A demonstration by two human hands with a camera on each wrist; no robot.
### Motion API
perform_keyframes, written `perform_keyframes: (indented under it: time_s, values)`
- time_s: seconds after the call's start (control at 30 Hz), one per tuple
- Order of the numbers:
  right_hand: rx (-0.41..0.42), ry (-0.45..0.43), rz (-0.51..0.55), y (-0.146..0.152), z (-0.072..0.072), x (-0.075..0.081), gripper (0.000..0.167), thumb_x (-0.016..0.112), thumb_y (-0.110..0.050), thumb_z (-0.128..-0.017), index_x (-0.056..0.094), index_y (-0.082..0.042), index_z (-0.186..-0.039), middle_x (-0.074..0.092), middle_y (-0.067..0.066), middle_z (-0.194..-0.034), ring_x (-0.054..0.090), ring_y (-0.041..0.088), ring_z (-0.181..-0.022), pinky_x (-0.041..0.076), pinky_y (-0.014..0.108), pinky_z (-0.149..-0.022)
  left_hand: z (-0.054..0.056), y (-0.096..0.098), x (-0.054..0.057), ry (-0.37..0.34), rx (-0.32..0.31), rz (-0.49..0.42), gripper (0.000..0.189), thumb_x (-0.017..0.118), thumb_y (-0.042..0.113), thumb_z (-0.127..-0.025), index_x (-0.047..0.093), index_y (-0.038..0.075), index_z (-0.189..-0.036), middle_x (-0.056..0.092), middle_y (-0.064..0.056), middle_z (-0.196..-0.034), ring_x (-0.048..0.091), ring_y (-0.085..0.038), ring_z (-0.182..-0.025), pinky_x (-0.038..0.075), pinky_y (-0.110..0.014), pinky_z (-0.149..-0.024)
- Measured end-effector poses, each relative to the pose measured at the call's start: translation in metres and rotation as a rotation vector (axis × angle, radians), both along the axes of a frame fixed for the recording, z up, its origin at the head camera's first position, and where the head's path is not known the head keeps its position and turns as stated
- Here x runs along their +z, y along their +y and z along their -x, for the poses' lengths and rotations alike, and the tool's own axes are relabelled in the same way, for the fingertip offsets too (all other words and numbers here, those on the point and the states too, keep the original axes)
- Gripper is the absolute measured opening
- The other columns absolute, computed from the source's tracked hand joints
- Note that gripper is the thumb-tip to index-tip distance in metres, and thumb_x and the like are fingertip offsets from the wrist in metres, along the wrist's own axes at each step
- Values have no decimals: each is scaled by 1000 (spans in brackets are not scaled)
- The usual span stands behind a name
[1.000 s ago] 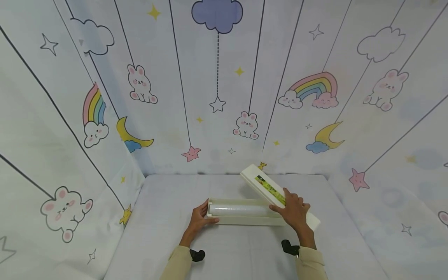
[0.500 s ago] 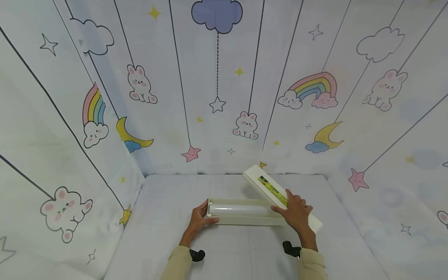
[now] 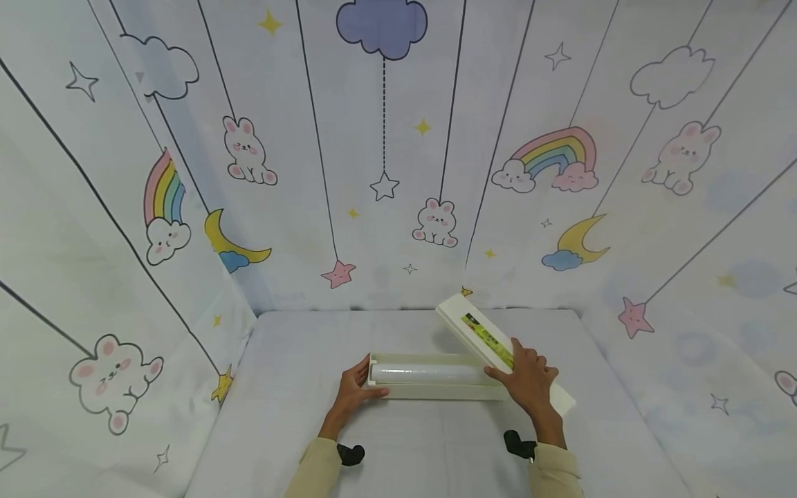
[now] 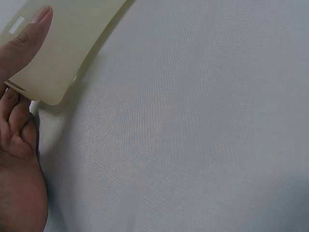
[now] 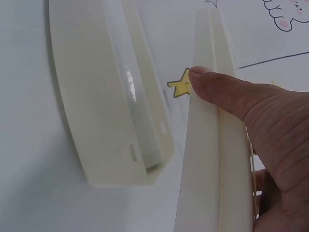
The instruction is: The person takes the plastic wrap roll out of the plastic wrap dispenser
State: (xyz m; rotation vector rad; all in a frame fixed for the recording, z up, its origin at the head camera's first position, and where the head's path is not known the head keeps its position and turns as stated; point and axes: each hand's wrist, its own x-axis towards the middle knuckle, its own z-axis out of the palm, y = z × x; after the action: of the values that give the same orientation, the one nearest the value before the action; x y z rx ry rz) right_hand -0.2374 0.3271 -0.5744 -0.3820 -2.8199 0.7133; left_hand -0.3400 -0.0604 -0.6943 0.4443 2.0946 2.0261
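Observation:
A long cream-coloured box [image 3: 436, 393] lies on the white cloth with its top off. Inside it is a shiny roll of clear plastic wrap [image 3: 417, 374]. My left hand [image 3: 352, 391] grips the box's left end, thumb on the front wall and fingers behind; the left wrist view shows the thumb [image 4: 30, 41] flat on the box wall. My right hand [image 3: 528, 379] holds the box's cream lid [image 3: 454, 312], tilted diagonally above the right end, its green label [image 3: 482, 333] facing up. In the right wrist view the lid [image 5: 205, 159] stands apart from the box [image 5: 91, 106].
White cloth [image 3: 280, 360] covers the table. Behind and at both sides hang white curtains [image 3: 386, 235] printed with rabbits, stars and rainbows. Black wrist-camera mounts [image 3: 519, 444] sit by each sleeve.
My right hand and the lid have shifted slightly to the right, baring a little more of the roll. The left hand keeps its grip on the box, which stays put.

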Motion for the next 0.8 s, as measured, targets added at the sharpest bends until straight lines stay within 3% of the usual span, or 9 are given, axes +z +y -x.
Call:
perform_keyframes:
  time_s: [0.4, 0.63, 0.8]
  values:
    - [-20, -51, 15, 2, -7, 8, 104, 84, -48, -93, 31, 0, -168, 52, 39, -142, 46, 56, -122, 31, 74, -97, 1, 1, -2, 8, 2, -1, 107, 97, 6, -80, 35, -4, -167, 42, -23, -172, 39, -44, -162, 30, -53, -135]
    - [-33, -41, 18, 5, -10, 8, 103, 85, -47, -93, 32, 0, -168, 52, 39, -141, 46, 56, -121, 31, 73, -96, 2, 1, -5, -5, 0, -3, 107, 97, 6, -81, 36, -2, -168, 42, -20, -173, 39, -40, -163, 32, -44, -136]
    - [-44, -21, 7, 7, -10, 7, 104, 86, -48, -91, 34, 0, -167, 53, 40, -138, 47, 56, -117, 33, 72, -93, 2, 0, -5, 15, -2, 10, 107, 97, 7, -80, 35, -5, -167, 42, -23, -172, 40, -43, -161, 33, -46, -134]
